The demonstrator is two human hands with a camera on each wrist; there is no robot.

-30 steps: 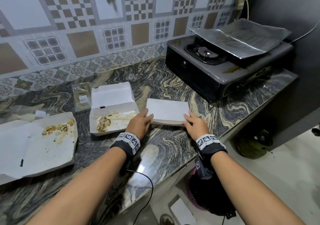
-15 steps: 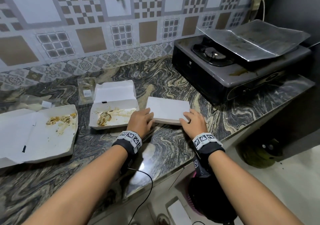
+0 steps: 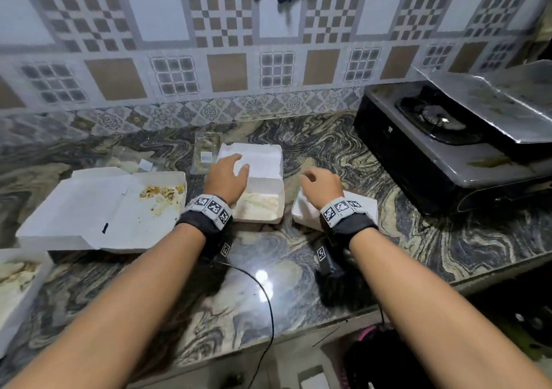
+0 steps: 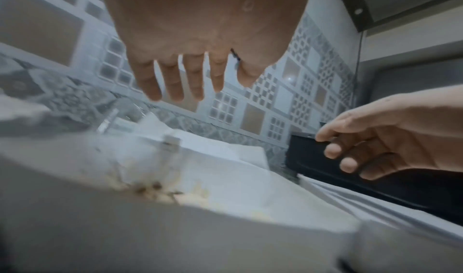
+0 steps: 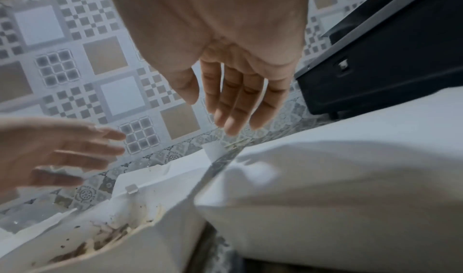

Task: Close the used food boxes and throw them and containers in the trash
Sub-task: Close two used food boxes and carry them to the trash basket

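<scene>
A small white food box (image 3: 259,209) lies open on the marble counter (image 3: 298,269), its base smeared with food and its lid (image 3: 263,161) folded back towards the wall. My left hand (image 3: 239,164) hovers over that lid with straight, spread fingers (image 4: 175,87) and holds nothing. To its right sits a closed white box (image 3: 304,213), which fills the right wrist view (image 5: 338,178). My right hand (image 3: 310,176) hangs just above its far-left corner, fingers relaxed (image 5: 233,115), empty. A large open box (image 3: 104,206) with food scraps lies at the left.
Two clear plastic containers (image 3: 206,152) (image 3: 128,161) sit by the tiled wall. Another soiled white box (image 3: 15,284) shows at the left edge. A black gas stove (image 3: 448,161) with a foil sheet fills the right. A black cable (image 3: 263,293) trails over the counter's front edge.
Both hands have come off the closed box. My left hand moved left and forward over the open small box's lid; my right hand lifted. The view swung left.
</scene>
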